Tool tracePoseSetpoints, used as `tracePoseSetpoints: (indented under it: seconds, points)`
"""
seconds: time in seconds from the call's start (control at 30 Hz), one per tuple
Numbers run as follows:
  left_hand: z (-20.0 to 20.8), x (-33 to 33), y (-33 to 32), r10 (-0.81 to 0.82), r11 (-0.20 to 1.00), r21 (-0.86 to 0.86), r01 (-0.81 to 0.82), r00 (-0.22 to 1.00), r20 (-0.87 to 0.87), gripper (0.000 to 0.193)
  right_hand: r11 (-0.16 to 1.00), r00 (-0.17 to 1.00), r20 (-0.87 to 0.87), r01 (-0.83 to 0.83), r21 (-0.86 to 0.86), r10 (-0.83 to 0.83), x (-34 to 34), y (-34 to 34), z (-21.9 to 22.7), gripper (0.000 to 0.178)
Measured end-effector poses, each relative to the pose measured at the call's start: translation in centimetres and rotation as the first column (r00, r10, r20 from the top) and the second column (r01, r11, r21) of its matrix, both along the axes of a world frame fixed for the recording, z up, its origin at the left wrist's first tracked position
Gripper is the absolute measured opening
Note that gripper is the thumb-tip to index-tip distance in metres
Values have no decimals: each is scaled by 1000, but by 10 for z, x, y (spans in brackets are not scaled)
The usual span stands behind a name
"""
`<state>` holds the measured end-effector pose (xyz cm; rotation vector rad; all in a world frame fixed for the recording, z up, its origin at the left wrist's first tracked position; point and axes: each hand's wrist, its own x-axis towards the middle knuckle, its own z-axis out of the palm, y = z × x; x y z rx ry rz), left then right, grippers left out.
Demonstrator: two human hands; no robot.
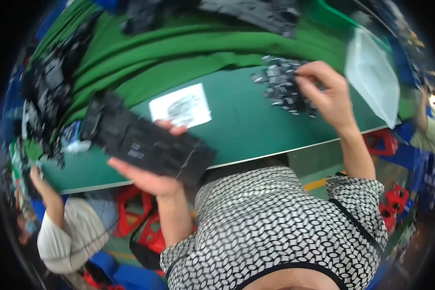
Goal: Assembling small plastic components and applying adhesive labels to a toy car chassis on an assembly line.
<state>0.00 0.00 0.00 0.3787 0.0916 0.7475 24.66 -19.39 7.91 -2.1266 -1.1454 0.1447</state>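
Observation:
A long black moulded plastic part [145, 142] lies tilted across my left hand [152, 181], which grips it from beneath with fingertips showing at its far edge. It is held above the near edge of the green table. On the right, my right hand [327, 92] is over a pile of small dark clips or pieces [282, 84], thumb and forefinger pinched together. Whatever is between those fingertips is too small to make out. A white paper sheet [203, 104] with small grey marks or bits on it lies just beyond the black part.
A whitish plastic tray [372, 77] stands right of the pile. Rumpled green cloth [179, 46] covers the far table, with more black parts [256, 14] on it. Black parts [53, 77] heap up at the left. Another person [72, 232] sits at the left; red stools [130, 208] stand below.

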Motion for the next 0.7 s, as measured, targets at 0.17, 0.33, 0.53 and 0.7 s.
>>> tracePoseSetpoints:
  seconds: [0.17,0.33,0.53,0.7]
  points:
    - [17,-3,28,27,993,119,-20,998,-52,74,985,849,-524,139,101,-66,-4,22,-16,12]
    - [14,-7,31,-51,995,82,49,998,23,81,964,671,-741,170,206,40,1,17,-17,10]
    - [14,-4,34,-39,998,55,39,999,7,79,967,634,-774,195,164,4,3,21,-14,11]
    - [17,-8,33,0,998,59,0,1000,3,78,975,582,-812,153,160,42,-7,36,-4,13]
